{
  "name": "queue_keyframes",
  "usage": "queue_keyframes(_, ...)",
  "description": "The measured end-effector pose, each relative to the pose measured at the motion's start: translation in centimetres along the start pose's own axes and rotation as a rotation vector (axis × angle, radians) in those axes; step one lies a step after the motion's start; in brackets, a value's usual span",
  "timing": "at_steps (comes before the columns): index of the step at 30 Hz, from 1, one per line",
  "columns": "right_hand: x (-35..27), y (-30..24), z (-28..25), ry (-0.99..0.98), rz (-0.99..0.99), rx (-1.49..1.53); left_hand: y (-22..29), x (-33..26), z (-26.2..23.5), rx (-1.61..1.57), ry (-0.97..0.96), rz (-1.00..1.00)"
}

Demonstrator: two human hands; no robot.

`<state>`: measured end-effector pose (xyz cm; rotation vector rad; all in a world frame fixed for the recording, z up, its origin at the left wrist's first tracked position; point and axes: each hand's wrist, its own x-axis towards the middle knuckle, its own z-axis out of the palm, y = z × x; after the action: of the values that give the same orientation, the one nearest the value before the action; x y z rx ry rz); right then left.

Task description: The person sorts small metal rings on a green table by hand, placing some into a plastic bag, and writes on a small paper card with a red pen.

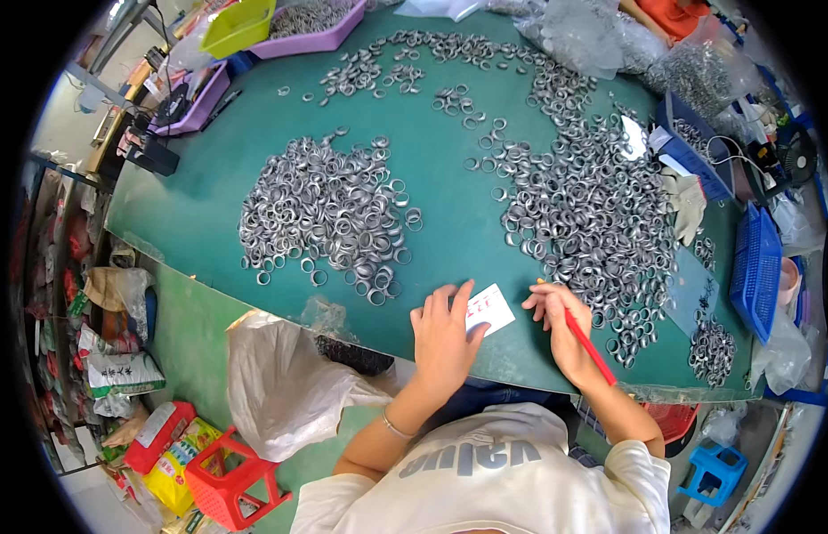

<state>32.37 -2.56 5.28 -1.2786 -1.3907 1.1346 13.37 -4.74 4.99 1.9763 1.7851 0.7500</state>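
Note:
At the near edge of the green table (209, 205), my left hand (445, 338) has a small white card (492, 311) between thumb and fingers. Red handwriting shows on the card, partly covered by those fingers. Just right of it, my right hand (565, 334) grips a red pencil (592, 351). Its long end slants back toward my wrist, and an orange tip shows past the fingers, apart from the card. Many grey metal rings lie around: one heap (320, 209) is beyond my left hand, and a larger heap (601, 214) spreads beyond my right hand.
A purple tray (320, 31) and a yellow-green bin (238, 27) stand at the far left. Blue baskets (754, 271) line the right edge. A white sack (280, 383) hangs at the near left by a red stool (227, 485). A person in orange (676, 16) sits across.

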Motion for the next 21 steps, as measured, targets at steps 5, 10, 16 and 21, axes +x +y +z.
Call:
queue_keyframes(5,-1.5,-0.5,-0.7,-0.070,-0.056,-0.213,-0.2,0.9,-1.2,-0.097,-0.162,-0.054)
queue_keyframes(10,-2.1,-0.5,-1.7,-0.124,-0.063,-0.054,1.3,1.5,-0.3,-0.774,-0.360,-0.121)
queue_keyframes(16,-2.1,-1.8,-6.7,-0.046,0.003,0.063,4.8,1.4,-0.1,-1.154,-0.370,-0.119)
queue_keyframes(21,2.2,0.4,-21.6,0.527,-0.239,-0.109,4.4,0.6,0.5,-1.014,-0.133,-0.085)
